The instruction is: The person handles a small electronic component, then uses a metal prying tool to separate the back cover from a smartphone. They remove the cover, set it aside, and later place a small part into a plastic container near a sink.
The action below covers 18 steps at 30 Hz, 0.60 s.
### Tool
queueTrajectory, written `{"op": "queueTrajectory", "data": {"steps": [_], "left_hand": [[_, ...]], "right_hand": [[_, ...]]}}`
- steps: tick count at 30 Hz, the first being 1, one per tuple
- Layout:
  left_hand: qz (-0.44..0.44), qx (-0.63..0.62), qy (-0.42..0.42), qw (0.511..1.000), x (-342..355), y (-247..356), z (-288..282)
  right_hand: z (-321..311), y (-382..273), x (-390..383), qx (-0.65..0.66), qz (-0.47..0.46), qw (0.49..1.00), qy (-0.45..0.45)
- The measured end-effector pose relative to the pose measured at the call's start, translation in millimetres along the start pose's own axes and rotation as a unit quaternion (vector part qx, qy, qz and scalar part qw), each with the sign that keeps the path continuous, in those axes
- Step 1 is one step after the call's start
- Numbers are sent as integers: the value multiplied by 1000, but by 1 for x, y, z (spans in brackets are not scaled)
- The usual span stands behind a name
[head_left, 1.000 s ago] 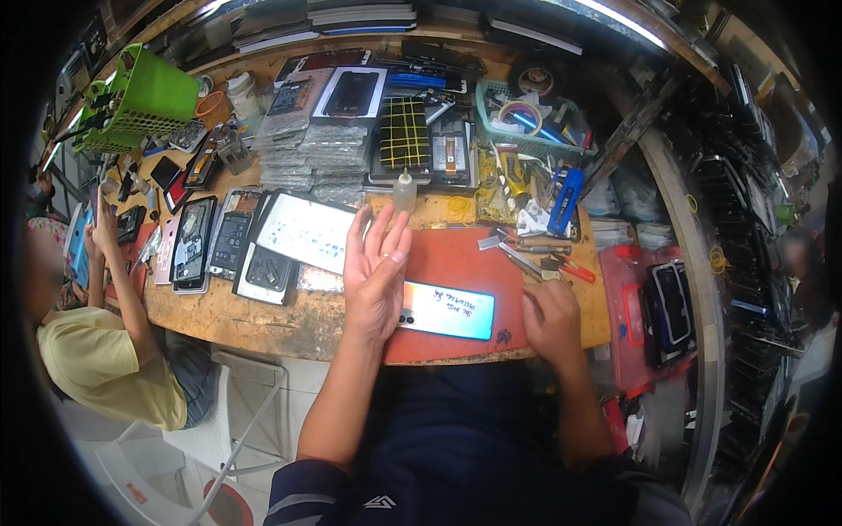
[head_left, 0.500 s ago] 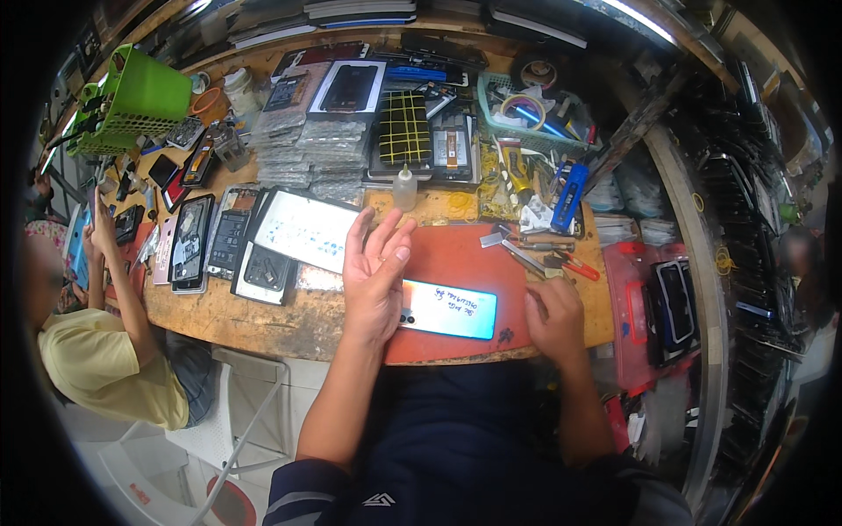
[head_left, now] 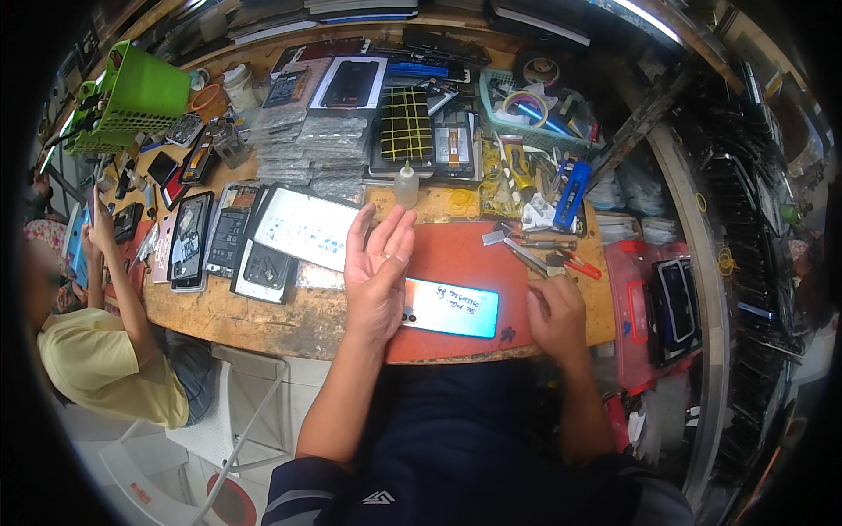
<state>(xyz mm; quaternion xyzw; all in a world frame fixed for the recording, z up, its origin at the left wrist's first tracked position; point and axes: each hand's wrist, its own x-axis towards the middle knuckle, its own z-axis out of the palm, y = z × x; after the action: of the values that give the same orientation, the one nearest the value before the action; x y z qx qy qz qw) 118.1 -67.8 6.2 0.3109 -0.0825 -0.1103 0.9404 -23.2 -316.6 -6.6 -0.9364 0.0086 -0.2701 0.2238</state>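
Note:
My left hand [head_left: 375, 276] is open, palm up with fingers slightly bent, holding nothing, over the edge of an orange mat [head_left: 458, 256]. Partly behind it lies a shiny phone [head_left: 465, 307] with handwriting on its back, camera end leftward. My right hand [head_left: 558, 316] rests at the mat's right side, fingers loosely bent and apart from the phone, with nothing visible in it. Above it are a metal blade [head_left: 493, 238], small tools and red-handled pliers [head_left: 581, 266]. A squeeze bottle [head_left: 406, 184] stands beyond my left hand; a white-topped flat panel [head_left: 300, 226] lies to its left.
Stacked bubble-wrap packs [head_left: 311, 140], phones [head_left: 189, 241], a green basket [head_left: 153, 83] and a tool basket [head_left: 570, 123] crowd the bench [head_left: 210, 320]. A person in yellow [head_left: 105, 359] works at left. A post [head_left: 688, 202] and red box [head_left: 630, 368] are at right.
My hands have barely moved; the left fingers have shifted slightly. The view has shifted a little, and the phone stays where it was.

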Motion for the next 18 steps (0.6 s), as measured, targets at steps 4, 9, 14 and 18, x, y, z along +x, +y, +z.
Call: {"op": "queueTrajectory", "data": {"steps": [4,9,14,18], "left_hand": [[0,27,8,1000,1,-2,4],[0,31,11,999,0,1,6],[2,-34,-15,999,-1,2,2],[2,-17,-24,1000,0,1,2]], "right_hand": [[-1,1,0,-1,2,1000,2],[-2,0,1,-11,0,1000,1],[0,0,0,2,4,1000,3],[-1,1,0,-6,-3,1000,8]]}}
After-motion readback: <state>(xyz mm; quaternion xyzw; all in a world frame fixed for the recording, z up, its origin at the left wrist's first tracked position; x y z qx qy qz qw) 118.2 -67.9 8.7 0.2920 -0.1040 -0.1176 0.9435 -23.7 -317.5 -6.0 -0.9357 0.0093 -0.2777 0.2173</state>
